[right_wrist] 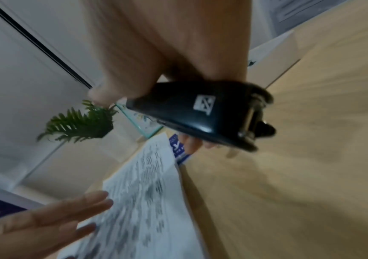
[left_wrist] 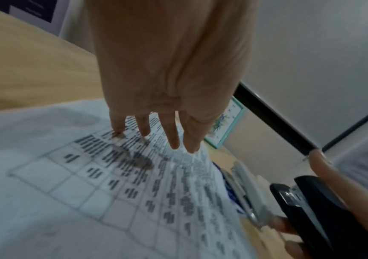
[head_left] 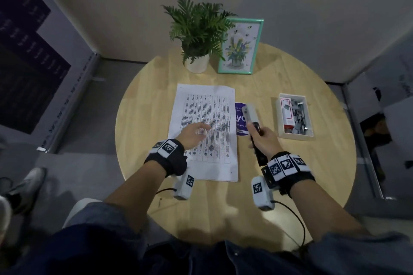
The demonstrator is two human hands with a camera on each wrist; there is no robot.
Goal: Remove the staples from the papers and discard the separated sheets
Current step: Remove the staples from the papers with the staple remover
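A printed stack of papers (head_left: 207,107) lies flat in the middle of the round wooden table (head_left: 152,100). My left hand (head_left: 196,131) hovers over its middle with straight, spread fingers; in the left wrist view one fingertip (left_wrist: 117,134) touches the papers (left_wrist: 78,192). To the right of the papers, my right hand (head_left: 261,138) grips a black stapler (head_left: 258,154) above the table. The right wrist view shows my fingers wrapped round the black stapler (right_wrist: 196,113). No staple can be made out on the papers.
A grey stapler (head_left: 250,114) lies on a purple round sticker (head_left: 239,118) beside the papers. At the right stands a white box (head_left: 276,118) holding staples and a small red-and-white carton. A potted plant (head_left: 197,29) and a green picture frame (head_left: 241,46) stand at the back.
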